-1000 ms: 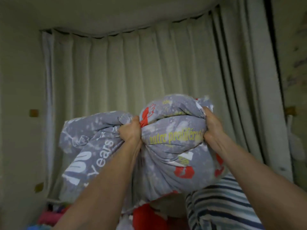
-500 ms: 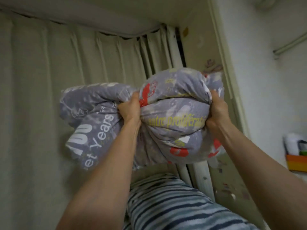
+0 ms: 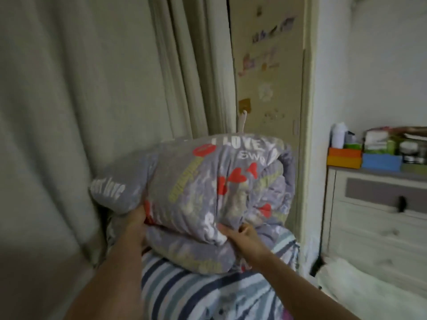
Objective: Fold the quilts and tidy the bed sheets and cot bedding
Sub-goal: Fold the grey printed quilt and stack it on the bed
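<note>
Grey printed quilt (image 3: 221,192) atop striped bedding (image 3: 196,294).

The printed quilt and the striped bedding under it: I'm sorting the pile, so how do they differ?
The printed quilt is grey-lilac with red hearts and lettering; the striped bedding has dark blue, pale blue and white bands. The quilt is bundled into a thick roll on top; the striped bedding lies beneath it. The left hand and right hand hold the quilt, not the striped bedding. Both are soft bedding in one stack.

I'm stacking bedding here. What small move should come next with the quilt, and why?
Probably let go and draw both hands back. The folded quilt appears to rest on the striped bedding, while the left hand and right hand grip its near edge.
</note>
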Available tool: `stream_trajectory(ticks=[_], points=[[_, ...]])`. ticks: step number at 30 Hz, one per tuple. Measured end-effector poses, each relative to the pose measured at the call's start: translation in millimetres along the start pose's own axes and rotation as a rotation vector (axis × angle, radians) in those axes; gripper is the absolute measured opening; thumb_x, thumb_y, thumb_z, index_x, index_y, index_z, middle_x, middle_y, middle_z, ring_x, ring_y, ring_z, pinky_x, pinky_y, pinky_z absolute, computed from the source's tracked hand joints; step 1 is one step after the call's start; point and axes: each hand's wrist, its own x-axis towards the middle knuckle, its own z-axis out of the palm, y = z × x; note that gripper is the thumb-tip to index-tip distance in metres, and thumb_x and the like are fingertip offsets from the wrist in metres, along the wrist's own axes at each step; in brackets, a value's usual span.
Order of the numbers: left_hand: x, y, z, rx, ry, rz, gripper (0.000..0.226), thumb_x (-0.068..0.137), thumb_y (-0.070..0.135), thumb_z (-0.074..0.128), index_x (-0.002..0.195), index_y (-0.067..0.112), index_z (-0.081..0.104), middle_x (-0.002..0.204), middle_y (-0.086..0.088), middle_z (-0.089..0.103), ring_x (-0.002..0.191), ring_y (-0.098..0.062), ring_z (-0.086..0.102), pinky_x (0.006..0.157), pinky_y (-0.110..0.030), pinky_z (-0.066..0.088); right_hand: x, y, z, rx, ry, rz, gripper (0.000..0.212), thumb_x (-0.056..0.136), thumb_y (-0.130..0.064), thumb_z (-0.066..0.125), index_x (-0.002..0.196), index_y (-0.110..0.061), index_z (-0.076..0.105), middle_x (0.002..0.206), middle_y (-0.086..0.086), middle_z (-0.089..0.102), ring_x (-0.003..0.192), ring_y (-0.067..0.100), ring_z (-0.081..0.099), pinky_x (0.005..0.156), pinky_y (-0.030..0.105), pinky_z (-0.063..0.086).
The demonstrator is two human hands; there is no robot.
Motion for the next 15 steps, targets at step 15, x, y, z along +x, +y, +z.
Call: stream_trajectory(ticks=[15], points=[[49.1, 52.0, -3.2, 0.336, 0.128, 0.377, 0.044, 0.095, 0.032, 0.057, 0.129, 0.006, 0.057, 0.127, -0.017, 0.060, 0.112, -0.033, 0.058, 0.098, -0.038, 0.046, 23.9, -11.4, 43.1, 0.140, 0.218, 0.210, 0.069, 0.048, -0.058, 0.075, 0.105, -0.019, 0.072, 0.101, 0.005, 0.074, 0.099, 0.025, 0.068, 0.093, 0.045, 0.052]])
